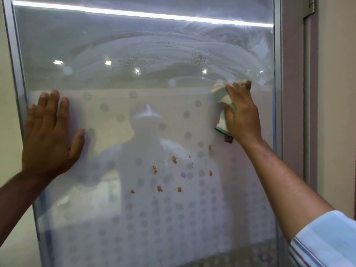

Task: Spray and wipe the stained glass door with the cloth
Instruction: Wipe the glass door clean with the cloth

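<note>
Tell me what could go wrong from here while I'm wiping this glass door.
The brown stains sit below the cloth in your right hand, so wiping could drag them into streaks. Your left hand, flat on the glass door, may leave prints. Hazy swirls up top might dry as smears.

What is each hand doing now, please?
Left hand: open, flat against the glass door, holding nothing.
Right hand: closed on the cloth, pressing it to the glass.

Indoor office or commercial interior, likely. Aluminium-framed glass door [146, 116] with frosted dot-pattern film over its lower half. Reflected in the glass: recessed ceiling spotlights [57, 62] and a linear strip light [142, 14]. Painted wall [337, 112] right of the door frame.
</note>
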`<state>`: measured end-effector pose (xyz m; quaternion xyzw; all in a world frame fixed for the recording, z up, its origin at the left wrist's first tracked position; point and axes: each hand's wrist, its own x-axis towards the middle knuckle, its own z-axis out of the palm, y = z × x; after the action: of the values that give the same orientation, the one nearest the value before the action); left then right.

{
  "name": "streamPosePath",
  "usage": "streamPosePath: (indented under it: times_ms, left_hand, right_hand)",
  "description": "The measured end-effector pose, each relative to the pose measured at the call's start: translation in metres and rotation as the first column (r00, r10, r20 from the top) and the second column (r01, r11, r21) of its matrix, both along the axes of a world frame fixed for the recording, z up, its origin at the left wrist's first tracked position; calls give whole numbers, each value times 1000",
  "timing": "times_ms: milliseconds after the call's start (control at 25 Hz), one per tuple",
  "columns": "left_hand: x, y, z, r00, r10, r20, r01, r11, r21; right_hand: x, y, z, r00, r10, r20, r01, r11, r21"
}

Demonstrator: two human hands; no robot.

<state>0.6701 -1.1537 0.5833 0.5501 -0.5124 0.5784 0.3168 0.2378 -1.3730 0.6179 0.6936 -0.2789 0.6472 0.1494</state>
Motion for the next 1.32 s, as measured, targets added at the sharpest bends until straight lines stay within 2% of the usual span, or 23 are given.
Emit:
streamPosePath:
  times_ms: [80, 160, 240, 360, 440, 560, 680, 840, 960, 1040, 1160, 1320]
  left_hand:
    - [13, -6, -2, 1000, -17, 23, 17, 1000, -18]
    - [30, -14, -2, 1000, -10, 20, 10, 1000, -22]
    - [46, -24, 0, 1000, -4, -18, 3, 1000, -8]
    - [64, -33, 0, 999, 12, -34, -12, 1000, 2]
    - [69, -35, 0, 999, 28, -29, -28, 1000, -2]
    - [64, -35, 0, 999, 2, -46, -3, 1000, -11]
    - [57, -31, -2, 1000, -17, -16, 17, 1000, -21]
    - [51, -26, -2, 999, -40, 14, 40, 999, -26]
    - [44, -24, -3, 998, -64, -26, 64, 998, -4]
    - [38, -19, -4, 997, -71, -14, 71, 998, 2]
    - [27, -13, -5, 998, -65, 1, 65, 998, -6]
    - [17, -7, -4, 999, -54, -4, 54, 999, -4]
  right_hand:
    - [7, 2, -18, 991, 50, 123, -52, 999, 9]
    - [19, 8, -46, 988, 61, 142, -57, 998, -31]
    - [28, 12, -78, 998, 38, 49, -34, 996, -81]
    - [26, 14, -110, 994, 8, -111, -16, 997, -73]
    - [22, 11, -93, 994, -12, -112, 6, 998, -59]
    - [28, 8, -47, 1000, -15, -11, 14, 1000, -16]
    - [42, 10, -38, 998, -6, 64, 6, 1000, -11]
    - [51, 16, -101, 1000, 4, -29, -7, 994, -107]
    - [61, 28, -168, 995, -14, -94, 5, 996, -91]
    - [62, 30, -185, 991, -59, -122, 47, 994, -95]
    - [56, 19, -153, 994, -70, -83, 61, 992, -112]
    - [66, 18, -119, 994, -50, 96, 54, 998, -42]
